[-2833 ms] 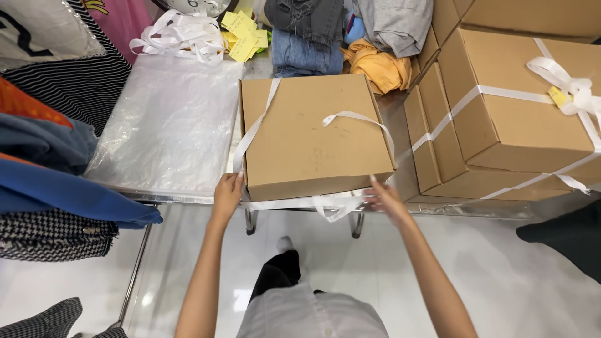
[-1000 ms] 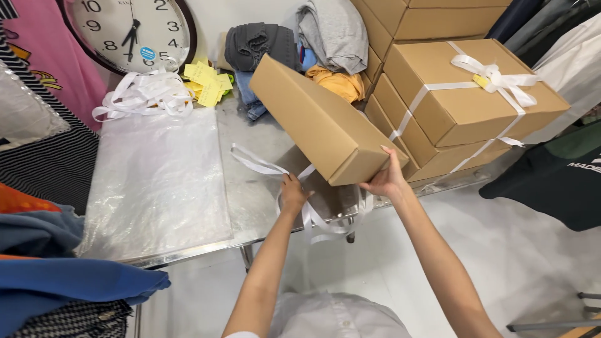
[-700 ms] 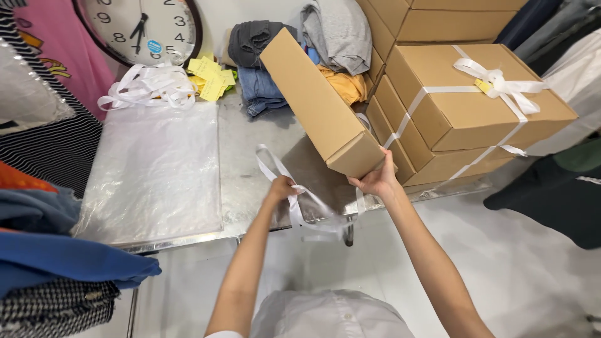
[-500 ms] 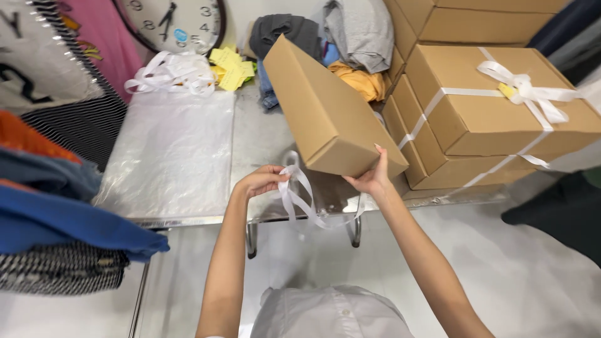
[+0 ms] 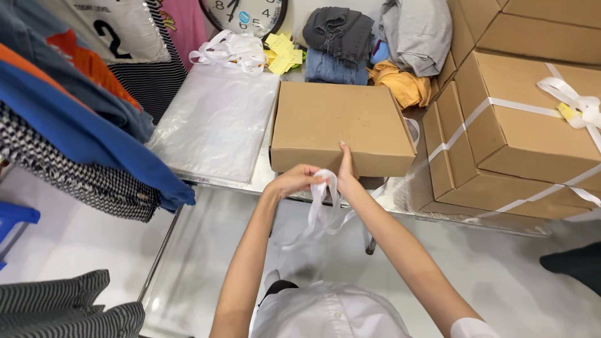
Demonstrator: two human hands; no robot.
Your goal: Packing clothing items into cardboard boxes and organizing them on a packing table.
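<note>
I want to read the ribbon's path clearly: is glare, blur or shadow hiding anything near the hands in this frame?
Head view: the white ribbon is slightly motion-soft below the left hand; the right hand and cardboard box look sharp; the plastic sheet glares.

Cardboard box (image 5: pixel 341 125): matt brown card, smooth, faintly scuffed on top. Ribbon (image 5: pixel 320 209) in left hand (image 5: pixel 294 180), right hand (image 5: pixel 345 178) beside it: white, satiny, slight sheen. Table (image 5: pixel 400 191): bare metal, brushed, dully reflective at the edge. Plastic bags (image 5: pixel 216 122): clear film, glossy, crinkled. Stacked boxes (image 5: pixel 519 134): same matt card, bound in white satin ribbon. Folded clothes (image 5: pixel 341 44): soft cloth, denim and knit, matt. Floor (image 5: pixel 81 231): pale, glossy, reflective
</note>
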